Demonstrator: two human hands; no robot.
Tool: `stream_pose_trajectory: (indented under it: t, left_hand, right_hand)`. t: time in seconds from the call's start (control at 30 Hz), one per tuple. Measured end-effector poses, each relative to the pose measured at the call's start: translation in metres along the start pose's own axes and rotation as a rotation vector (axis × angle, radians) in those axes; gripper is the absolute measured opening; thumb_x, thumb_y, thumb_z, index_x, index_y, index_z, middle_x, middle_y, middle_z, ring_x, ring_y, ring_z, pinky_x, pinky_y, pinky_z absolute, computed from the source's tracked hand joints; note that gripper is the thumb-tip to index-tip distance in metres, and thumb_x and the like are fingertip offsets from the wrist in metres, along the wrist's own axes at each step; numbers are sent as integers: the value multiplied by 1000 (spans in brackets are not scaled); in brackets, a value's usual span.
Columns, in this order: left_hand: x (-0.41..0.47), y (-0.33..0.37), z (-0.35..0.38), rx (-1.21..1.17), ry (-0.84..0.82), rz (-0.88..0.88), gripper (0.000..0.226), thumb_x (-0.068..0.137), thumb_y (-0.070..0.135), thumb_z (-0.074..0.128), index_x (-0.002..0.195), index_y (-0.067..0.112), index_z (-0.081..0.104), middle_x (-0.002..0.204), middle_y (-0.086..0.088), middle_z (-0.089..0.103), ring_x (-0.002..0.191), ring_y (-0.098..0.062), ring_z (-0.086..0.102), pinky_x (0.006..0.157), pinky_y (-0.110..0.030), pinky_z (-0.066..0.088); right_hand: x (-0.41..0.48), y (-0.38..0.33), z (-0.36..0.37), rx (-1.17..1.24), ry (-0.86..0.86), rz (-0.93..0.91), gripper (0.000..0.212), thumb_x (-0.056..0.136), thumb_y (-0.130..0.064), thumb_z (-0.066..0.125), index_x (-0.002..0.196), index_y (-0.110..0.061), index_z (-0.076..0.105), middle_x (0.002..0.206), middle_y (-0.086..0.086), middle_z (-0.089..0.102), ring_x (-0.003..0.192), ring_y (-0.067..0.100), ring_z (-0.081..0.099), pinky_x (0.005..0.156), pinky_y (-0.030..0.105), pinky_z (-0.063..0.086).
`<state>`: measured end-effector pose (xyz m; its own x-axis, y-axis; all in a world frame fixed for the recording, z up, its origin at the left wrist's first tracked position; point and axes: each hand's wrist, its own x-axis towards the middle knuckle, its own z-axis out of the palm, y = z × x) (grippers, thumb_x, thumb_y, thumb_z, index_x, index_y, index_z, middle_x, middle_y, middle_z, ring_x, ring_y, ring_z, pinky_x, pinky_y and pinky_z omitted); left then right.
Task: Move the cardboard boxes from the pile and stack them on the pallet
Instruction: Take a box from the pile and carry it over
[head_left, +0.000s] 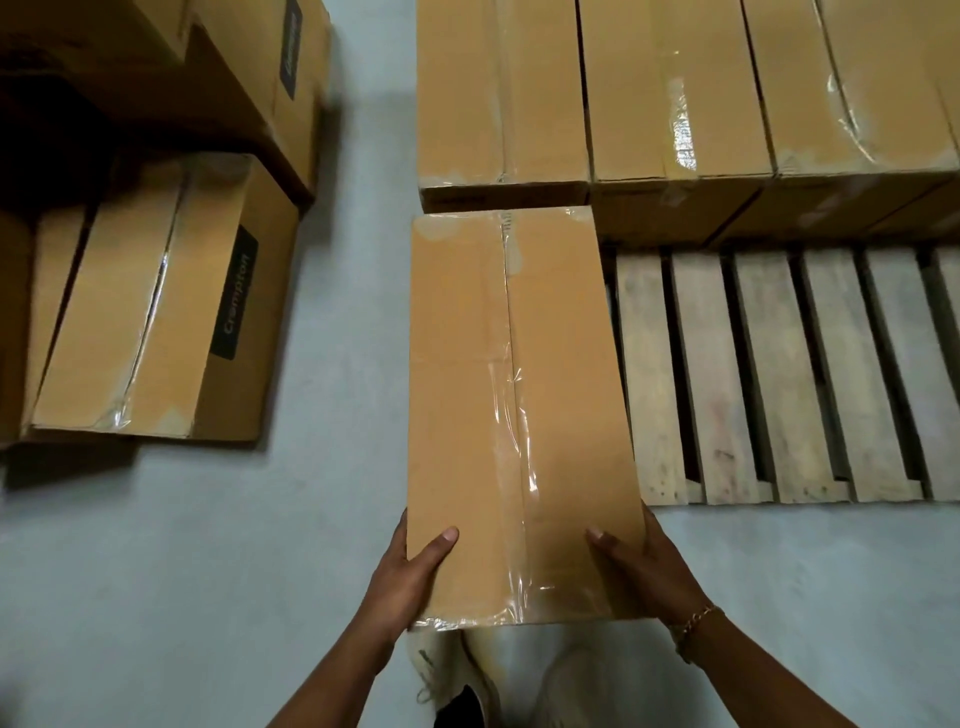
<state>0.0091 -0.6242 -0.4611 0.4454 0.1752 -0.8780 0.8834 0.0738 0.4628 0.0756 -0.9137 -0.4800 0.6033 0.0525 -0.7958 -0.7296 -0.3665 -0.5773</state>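
Note:
A long taped cardboard box is held level in front of me, its far end close to the boxes stacked on the pallet. My left hand grips its near left corner, thumb on top. My right hand grips the near right corner the same way; the fingers of both are hidden under the box. The wooden pallet lies to the right with bare slats showing. Three boxes stand in a row across its far part.
The pile of cardboard boxes sits at the left, one with a dark label, more stacked behind it. Pale floor runs between pile and pallet. My shoes show below the box.

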Motion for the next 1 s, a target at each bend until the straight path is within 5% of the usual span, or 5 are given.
stream_pose_trajectory:
  t: [0.33, 0.5, 0.63, 0.87, 1.0]
  left_hand:
    - [36, 14, -1, -3, 14, 40, 60, 87, 55, 70, 141, 45, 48, 121, 18, 69, 108, -8, 67, 95, -35, 53]
    - [45, 14, -1, -31, 6, 47, 57, 88, 50, 71, 140, 45, 48, 121, 17, 70, 106, -6, 68, 86, -28, 52]
    - [56, 9, -3, -21, -6, 64, 62, 87, 54, 70, 143, 47, 44, 123, 20, 68, 110, -6, 67, 95, -32, 53]
    - [72, -5, -5, 34, -33, 117, 65, 93, 59, 61, 150, 54, 31, 135, 21, 59, 117, -4, 60, 103, -33, 48]
    - [81, -17, -9, 8, -64, 118, 70, 85, 80, 53, 148, 56, 34, 140, 22, 57, 124, -7, 58, 109, -38, 44]
  right_hand:
    - [32, -14, 0, -40, 37, -3, 112, 52, -79, 70, 149, -37, 34, 123, -14, 58, 104, 7, 58, 74, 23, 50]
    - [40, -15, 5, -57, 42, 18, 116, 51, -81, 67, 150, -33, 34, 132, -4, 56, 110, 18, 58, 86, 37, 50]
    - [46, -17, 8, -75, 55, 26, 114, 50, -80, 66, 149, -32, 36, 131, -3, 56, 111, 22, 57, 87, 40, 49]
    - [51, -14, 16, -52, 66, 61, 78, 76, -59, 67, 145, -35, 40, 132, -1, 56, 118, 26, 54, 102, 53, 47]
    - [54, -6, 20, -47, 82, 17, 63, 78, -57, 66, 134, -35, 48, 125, -8, 63, 116, 18, 58, 104, 43, 44]
